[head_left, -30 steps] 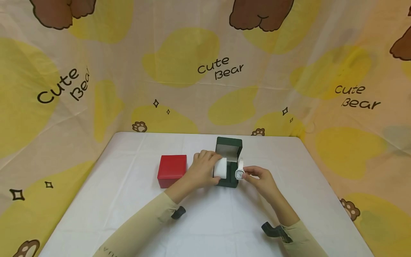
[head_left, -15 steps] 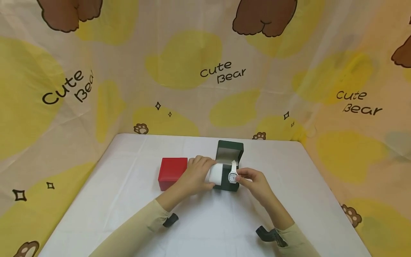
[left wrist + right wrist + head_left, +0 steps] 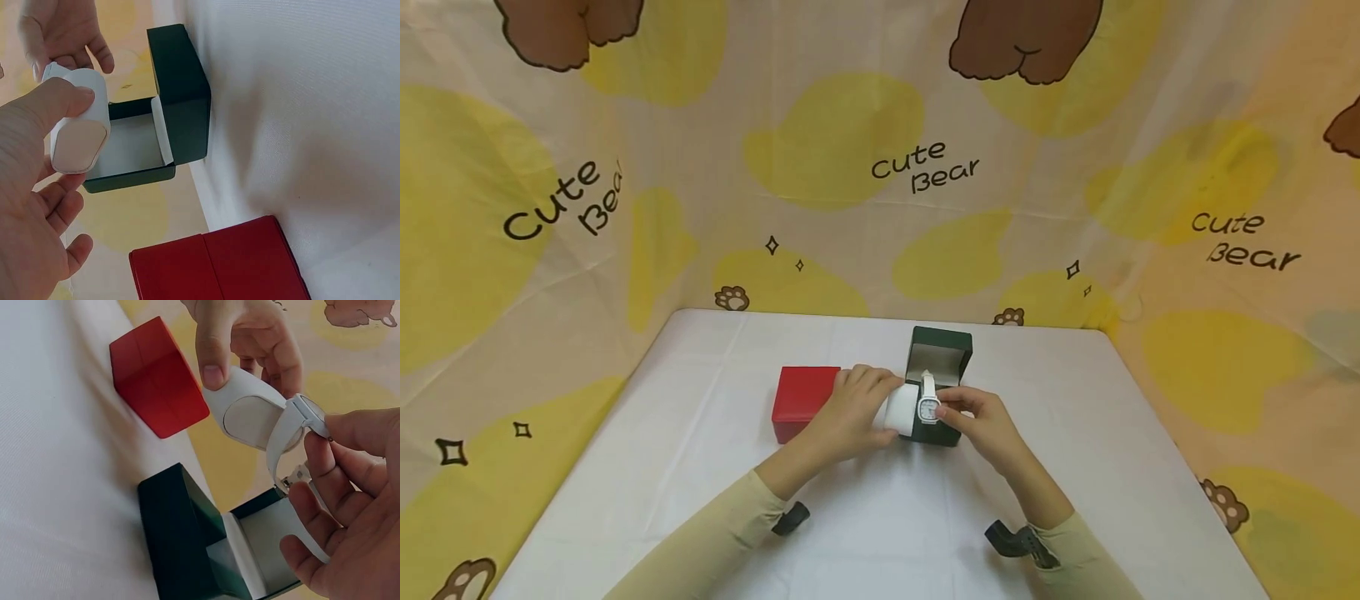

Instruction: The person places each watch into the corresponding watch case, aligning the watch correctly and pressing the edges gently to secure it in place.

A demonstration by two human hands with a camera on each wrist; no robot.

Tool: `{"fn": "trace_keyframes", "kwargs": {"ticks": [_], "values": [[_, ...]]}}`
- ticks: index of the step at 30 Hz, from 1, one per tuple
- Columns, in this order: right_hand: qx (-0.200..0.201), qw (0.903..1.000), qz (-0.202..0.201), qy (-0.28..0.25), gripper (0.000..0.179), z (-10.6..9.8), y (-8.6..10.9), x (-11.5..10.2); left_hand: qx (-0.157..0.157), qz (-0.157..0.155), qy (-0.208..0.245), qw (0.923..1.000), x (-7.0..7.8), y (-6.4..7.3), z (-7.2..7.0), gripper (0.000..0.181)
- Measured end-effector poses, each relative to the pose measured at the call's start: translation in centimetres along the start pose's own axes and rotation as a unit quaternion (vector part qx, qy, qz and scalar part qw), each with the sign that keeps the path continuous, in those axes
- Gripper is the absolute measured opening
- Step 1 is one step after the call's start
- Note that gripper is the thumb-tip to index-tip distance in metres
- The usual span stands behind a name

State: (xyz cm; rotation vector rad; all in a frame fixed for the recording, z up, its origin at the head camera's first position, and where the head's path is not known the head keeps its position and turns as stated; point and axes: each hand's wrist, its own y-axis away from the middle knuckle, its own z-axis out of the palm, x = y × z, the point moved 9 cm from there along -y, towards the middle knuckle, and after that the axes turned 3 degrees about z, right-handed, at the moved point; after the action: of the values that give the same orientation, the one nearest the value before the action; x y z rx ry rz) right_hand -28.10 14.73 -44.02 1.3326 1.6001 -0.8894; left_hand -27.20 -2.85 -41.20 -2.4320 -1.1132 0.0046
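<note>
My left hand grips a white watch cushion, thumb on one side and fingers on the other. In the left wrist view the flat end of the cushion faces the camera. My right hand pinches a white watch by its case, between thumb and fingertips. The strap hangs in a curve, and in the right wrist view the watch overlaps the cushion's near end. Both things are held over the opened green watch box, whose pale-lined lid stands up at the back.
A closed red box stands left of the green box, partly behind my left hand. White cloth covers the table. A patterned curtain hangs along the back and sides.
My left hand has moved left with the cushion, away from over the green box. My right hand has followed leftward with the watch, which is now right beside the cushion.
</note>
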Motion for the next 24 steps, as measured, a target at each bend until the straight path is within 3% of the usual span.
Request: {"fn": "trace_keyframes", "kwargs": {"ticks": [10, 24], "values": [[-0.018, 0.9991, -0.035, 0.013, 0.029, 0.5, -0.2, -0.7, 0.014, 0.027, -0.015, 0.9994, 0.4, 0.2, -0.5, 0.074], [-0.026, 0.9989, -0.028, 0.027, 0.023, 0.7, -0.5, -1.6, 0.013, 0.037, -0.019, 0.9991, 1.2, 0.2, -0.7, 0.079]]}}
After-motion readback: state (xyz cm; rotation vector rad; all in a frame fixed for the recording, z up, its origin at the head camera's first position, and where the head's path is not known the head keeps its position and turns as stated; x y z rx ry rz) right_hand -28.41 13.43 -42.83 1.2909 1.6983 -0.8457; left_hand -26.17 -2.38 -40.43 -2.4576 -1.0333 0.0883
